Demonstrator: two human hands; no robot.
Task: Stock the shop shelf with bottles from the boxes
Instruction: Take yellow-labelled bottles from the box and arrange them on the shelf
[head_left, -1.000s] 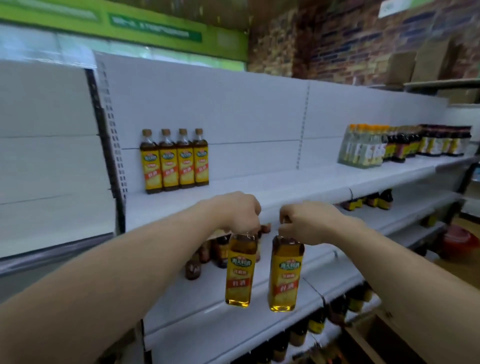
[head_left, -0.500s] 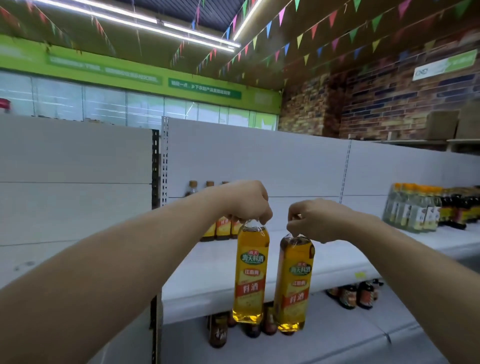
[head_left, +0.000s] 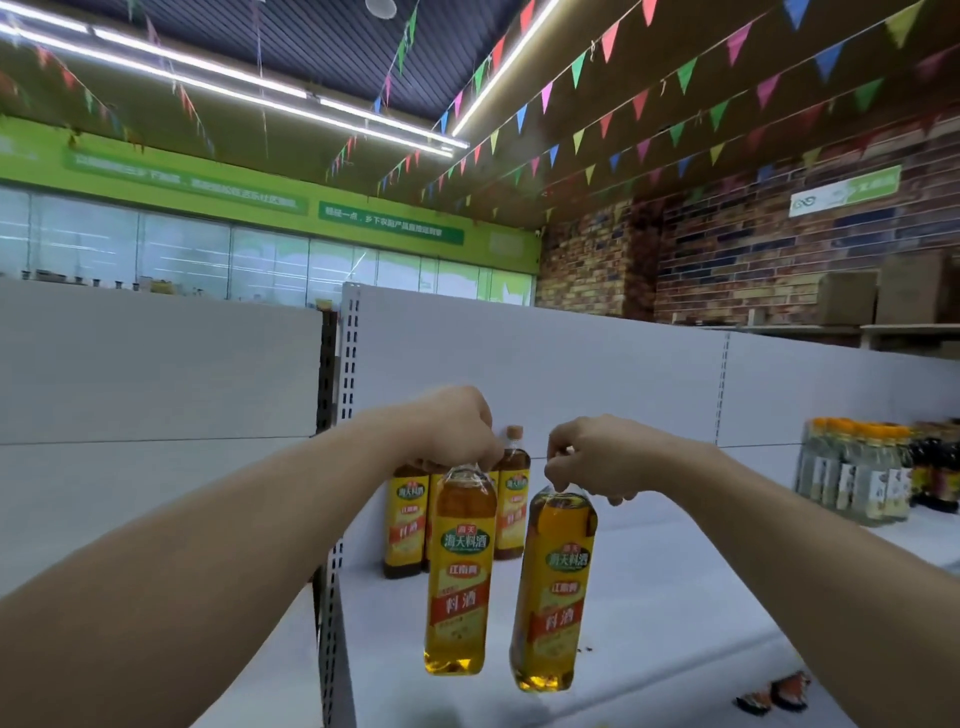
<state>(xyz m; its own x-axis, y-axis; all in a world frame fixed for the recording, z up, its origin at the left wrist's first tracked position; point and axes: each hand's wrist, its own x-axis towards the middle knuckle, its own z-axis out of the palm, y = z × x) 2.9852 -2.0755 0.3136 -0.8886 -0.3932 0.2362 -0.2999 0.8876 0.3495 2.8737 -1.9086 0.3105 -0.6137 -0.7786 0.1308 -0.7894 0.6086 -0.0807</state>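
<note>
Both bare forearms are stretched forward, and the hands are held near each other, knuckles up. The left hand (head_left: 457, 431) is curled round the top of the left bottle (head_left: 460, 571); the right hand (head_left: 592, 457), slightly lower, is curled round the top of the right bottle (head_left: 553, 592).

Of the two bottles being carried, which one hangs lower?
The right bottle, in the right hand: its base hangs lower and it leans, while the left bottle, in the left hand, is higher and nearly upright.

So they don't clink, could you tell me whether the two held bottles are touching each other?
Apart. The head view shows white shelf between the left bottle and the right bottle.
</note>
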